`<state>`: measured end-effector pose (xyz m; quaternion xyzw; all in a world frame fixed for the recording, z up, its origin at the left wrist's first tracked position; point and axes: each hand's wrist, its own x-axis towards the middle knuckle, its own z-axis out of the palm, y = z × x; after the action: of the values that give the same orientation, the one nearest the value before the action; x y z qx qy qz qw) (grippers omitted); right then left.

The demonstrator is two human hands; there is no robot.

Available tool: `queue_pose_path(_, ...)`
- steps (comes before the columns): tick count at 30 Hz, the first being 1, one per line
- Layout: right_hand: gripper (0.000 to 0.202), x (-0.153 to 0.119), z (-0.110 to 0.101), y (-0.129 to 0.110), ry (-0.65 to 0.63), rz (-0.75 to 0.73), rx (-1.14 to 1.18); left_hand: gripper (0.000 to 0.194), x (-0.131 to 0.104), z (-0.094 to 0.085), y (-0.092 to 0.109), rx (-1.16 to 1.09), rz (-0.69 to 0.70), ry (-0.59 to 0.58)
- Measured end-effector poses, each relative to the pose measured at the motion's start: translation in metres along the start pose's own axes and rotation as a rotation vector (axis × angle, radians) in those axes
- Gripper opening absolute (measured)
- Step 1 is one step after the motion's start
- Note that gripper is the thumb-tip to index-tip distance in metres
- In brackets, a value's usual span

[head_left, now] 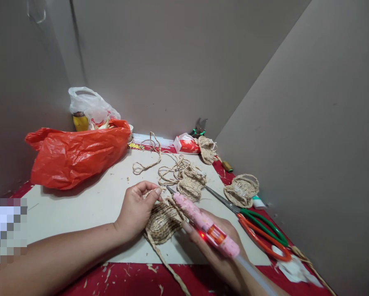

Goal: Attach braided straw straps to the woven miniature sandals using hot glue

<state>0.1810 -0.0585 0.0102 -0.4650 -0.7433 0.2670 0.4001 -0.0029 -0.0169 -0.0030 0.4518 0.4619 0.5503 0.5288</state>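
Note:
A coiled woven straw piece [162, 224] is held up over the white board, with a twisted cord tail hanging toward the front edge. My left hand [139, 207] pinches a cord at the piece's upper left rim. My right hand [218, 234] is wrapped round a pink glue gun [199, 218] with a small red light glowing on its side. The gun's dark nozzle points up and left, close to the piece's top edge near my left fingertips. A clear glue stick runs out of its rear end. Right fingertips are beside the piece's right edge.
Behind lie another woven piece [192, 183] and loose cord [147, 166]. Large scissors [249, 218] with green and orange handles lie at right, beside a cord coil [242, 191]. A red plastic bag [76, 158] stands back left; a tissue pack [187, 144] and pliers [199, 128] are at the wall.

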Motion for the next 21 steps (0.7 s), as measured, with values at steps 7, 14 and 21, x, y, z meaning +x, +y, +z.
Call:
queue_pose_path(7,0.025,0.0016,0.0016,-0.0025,-0.06,-0.08,-0.109,0.014,0.0007,0.0006,0.0031,0.043,0.03,0.052)
queue_pose_path(14,0.025,0.004,0.0033,-0.0021,-0.056,-0.13,-0.125,0.013,0.0003,-0.0007,0.0011,0.034,0.056,0.034)
queue_pose_path(21,0.024,0.0049,0.0036,-0.0025,-0.054,-0.118,-0.106,0.014,0.0001,-0.0009,0.0007,0.036,0.063,0.016)
